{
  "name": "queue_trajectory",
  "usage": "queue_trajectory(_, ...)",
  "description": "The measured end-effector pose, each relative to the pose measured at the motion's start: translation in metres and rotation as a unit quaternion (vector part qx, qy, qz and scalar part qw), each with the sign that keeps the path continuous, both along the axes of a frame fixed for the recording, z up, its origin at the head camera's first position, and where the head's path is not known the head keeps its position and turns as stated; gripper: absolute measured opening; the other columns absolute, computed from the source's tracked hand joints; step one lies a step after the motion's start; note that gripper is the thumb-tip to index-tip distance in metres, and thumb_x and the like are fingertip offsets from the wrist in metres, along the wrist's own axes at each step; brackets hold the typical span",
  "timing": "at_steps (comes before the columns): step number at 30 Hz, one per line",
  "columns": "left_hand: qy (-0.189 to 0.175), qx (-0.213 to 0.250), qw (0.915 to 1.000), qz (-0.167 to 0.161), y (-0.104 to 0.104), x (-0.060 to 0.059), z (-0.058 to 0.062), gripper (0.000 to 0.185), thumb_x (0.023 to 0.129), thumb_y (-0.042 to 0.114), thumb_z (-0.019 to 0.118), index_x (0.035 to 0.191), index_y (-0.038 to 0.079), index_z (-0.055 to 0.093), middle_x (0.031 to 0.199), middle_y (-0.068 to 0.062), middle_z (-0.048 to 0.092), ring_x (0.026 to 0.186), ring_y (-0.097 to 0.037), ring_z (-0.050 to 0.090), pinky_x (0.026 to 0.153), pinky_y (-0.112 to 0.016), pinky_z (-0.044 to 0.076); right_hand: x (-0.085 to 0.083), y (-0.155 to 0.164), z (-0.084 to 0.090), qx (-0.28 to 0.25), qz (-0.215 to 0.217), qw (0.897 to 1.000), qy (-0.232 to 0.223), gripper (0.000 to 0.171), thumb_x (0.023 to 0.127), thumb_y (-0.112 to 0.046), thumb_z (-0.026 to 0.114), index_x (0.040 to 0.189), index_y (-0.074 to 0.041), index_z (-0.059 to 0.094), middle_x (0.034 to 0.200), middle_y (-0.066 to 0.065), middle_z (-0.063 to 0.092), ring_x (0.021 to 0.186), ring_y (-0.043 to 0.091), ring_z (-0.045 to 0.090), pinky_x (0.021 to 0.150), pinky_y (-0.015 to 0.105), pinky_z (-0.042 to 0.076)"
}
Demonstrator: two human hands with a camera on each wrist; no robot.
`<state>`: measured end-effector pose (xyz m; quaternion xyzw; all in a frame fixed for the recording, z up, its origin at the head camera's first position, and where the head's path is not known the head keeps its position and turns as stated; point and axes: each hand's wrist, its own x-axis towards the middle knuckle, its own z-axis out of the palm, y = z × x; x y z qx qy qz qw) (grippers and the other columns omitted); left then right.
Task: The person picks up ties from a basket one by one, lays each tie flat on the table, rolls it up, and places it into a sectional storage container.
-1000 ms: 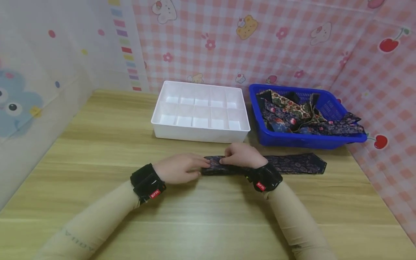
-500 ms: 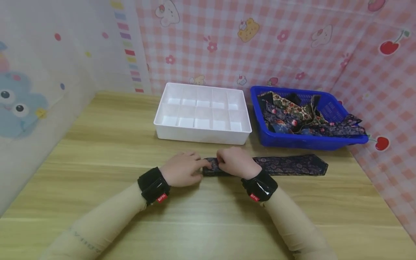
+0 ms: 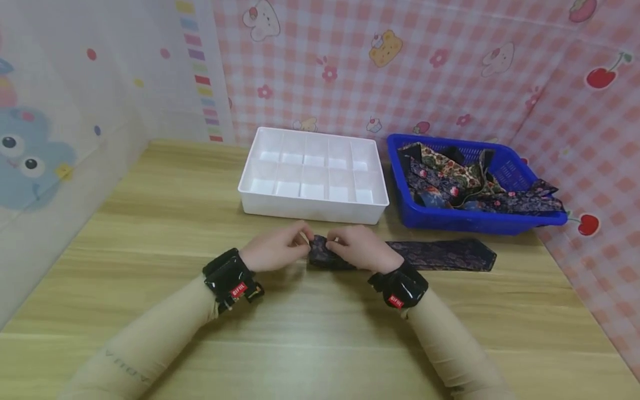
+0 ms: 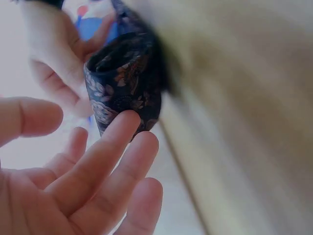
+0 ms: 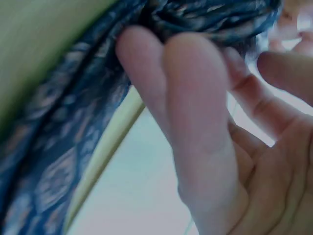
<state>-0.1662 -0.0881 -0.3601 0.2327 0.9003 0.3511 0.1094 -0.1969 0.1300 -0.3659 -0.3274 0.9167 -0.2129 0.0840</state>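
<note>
Centrally: spread left hand (image 3: 275, 248) touches coiled tie (image 3: 320, 256), seemingly against unrolling; whether right hand (image 3: 364, 248) pinches, I cannot tell.

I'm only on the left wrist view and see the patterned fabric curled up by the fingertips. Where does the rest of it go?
Observer: The head view shows the dark fabric strip running along the table, past the right hand, to an angled end.
Operator: My view cuts off what's beyond the hands. Anything there?
Observer: Yes, a white tray divided into compartments; I see nothing in them.
Operator: And to the right of that?
Observer: A blue basket holding more patterned fabric pieces.
</note>
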Motion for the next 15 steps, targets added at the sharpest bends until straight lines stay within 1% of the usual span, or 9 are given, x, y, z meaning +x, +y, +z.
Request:
queue_trajectory(2, 0.011, 0.022, 0.9997, 0.009, -0.002, 0.0, 0.007, 0.018, 0.093, 0.021, 0.056, 0.11, 0.014, 0.057, 0.097, -0.004, 0.069, 0.075, -0.015, 0.061, 0.063, -0.033, 0.05, 0.0, -0.002, 0.001, -0.04, -0.021, 0.997, -0.06, 0.026, 0.1, -0.035, 0.051, 0.092, -0.015, 0.067, 0.069, -0.001, 0.061, 0.053, 0.014, 0.057, 0.049, 0.031, 0.049)
queue_trajectory(4, 0.028, 0.045, 0.9986, 0.007, -0.004, 0.0, 0.012, 0.017, 0.093, 0.02, 0.057, 0.108, 0.013, 0.058, 0.096, -0.003, 0.069, 0.079, -0.015, 0.062, 0.065, -0.033, 0.051, -0.001, -0.003, 0.001, -0.076, -0.045, 0.988, -0.125, 0.04, 0.1, -0.048, 0.046, 0.098, -0.015, 0.068, 0.073, 0.004, 0.063, 0.056, 0.017, 0.062, 0.045, 0.033, 0.051)
queue_trajectory(5, 0.036, 0.056, 0.9978, 0.0, -0.005, 0.0, 0.015, 0.016, 0.094, 0.02, 0.057, 0.108, 0.013, 0.059, 0.098, -0.003, 0.069, 0.083, -0.015, 0.063, 0.069, -0.034, 0.051, -0.002, -0.003, 0.001, -0.092, -0.054, 0.983, -0.151, 0.046, 0.098, -0.053, 0.045, 0.102, -0.014, 0.069, 0.081, 0.005, 0.066, 0.061, 0.017, 0.064, 0.045, 0.034, 0.052)
queue_trajectory(7, 0.041, 0.073, 0.9963, -0.019, -0.005, 0.001, 0.018, 0.014, 0.094, 0.018, 0.057, 0.108, 0.014, 0.06, 0.103, -0.001, 0.069, 0.093, -0.015, 0.064, 0.076, -0.035, 0.052, -0.004, -0.001, 0.001, -0.107, -0.062, 0.975, -0.187, 0.056, 0.094, -0.062, 0.046, 0.11, -0.013, 0.068, 0.093, 0.008, 0.068, 0.069, 0.018, 0.067, 0.048, 0.036, 0.054)
queue_trajectory(8, 0.04, 0.078, 0.9957, -0.03, -0.006, 0.001, 0.018, 0.014, 0.095, 0.018, 0.057, 0.108, 0.015, 0.06, 0.106, 0.0, 0.069, 0.098, -0.015, 0.064, 0.079, -0.036, 0.052, -0.005, 0.0, 0.001, -0.109, -0.065, 0.971, -0.201, 0.059, 0.091, -0.065, 0.047, 0.112, -0.013, 0.068, 0.097, 0.008, 0.068, 0.072, 0.018, 0.068, 0.05, 0.036, 0.055)
queue_trajectory(9, 0.037, 0.08, 0.9951, -0.043, -0.006, 0.001, 0.018, 0.014, 0.095, 0.018, 0.057, 0.109, 0.016, 0.06, 0.11, 0.001, 0.068, 0.103, -0.014, 0.063, 0.083, -0.036, 0.051, -0.007, 0.002, 0.001, -0.107, -0.066, 0.969, -0.211, 0.06, 0.09, -0.066, 0.049, 0.111, -0.013, 0.068, 0.1, 0.008, 0.068, 0.072, 0.019, 0.068, 0.051, 0.037, 0.055)
queue_trajectory(11, 0.035, 0.078, 0.9942, -0.065, -0.005, 0.002, 0.016, 0.014, 0.096, 0.017, 0.056, 0.11, 0.018, 0.06, 0.115, 0.002, 0.067, 0.11, -0.013, 0.06, 0.088, -0.038, 0.05, -0.009, 0.007, 0.002, -0.094, -0.063, 0.969, -0.218, 0.055, 0.089, -0.063, 0.054, 0.105, -0.013, 0.069, 0.099, 0.006, 0.069, 0.071, 0.02, 0.069, 0.052, 0.037, 0.055)
queue_trajectory(13, 0.048, 0.064, 0.9932, -0.085, -0.004, 0.002, 0.013, 0.015, 0.096, 0.017, 0.056, 0.111, 0.018, 0.061, 0.117, 0.002, 0.066, 0.111, -0.014, 0.06, 0.09, -0.039, 0.049, -0.012, 0.013, 0.003, -0.073, -0.061, 0.971, -0.219, 0.047, 0.088, -0.058, 0.059, 0.093, -0.013, 0.068, 0.088, 0.005, 0.069, 0.069, 0.02, 0.068, 0.052, 0.036, 0.054)
queue_trajectory(15, 0.075, 0.04, 0.9912, -0.102, -0.002, 0.002, 0.01, 0.015, 0.096, 0.018, 0.057, 0.109, 0.018, 0.063, 0.115, 0.003, 0.067, 0.106, -0.013, 0.061, 0.089, -0.039, 0.049, -0.015, 0.018, 0.006, -0.049, -0.055, 0.974, -0.215, 0.041, 0.087, -0.052, 0.063, 0.084, -0.012, 0.067, 0.08, 0.004, 0.068, 0.067, 0.02, 0.068, 0.051, 0.035, 0.053)
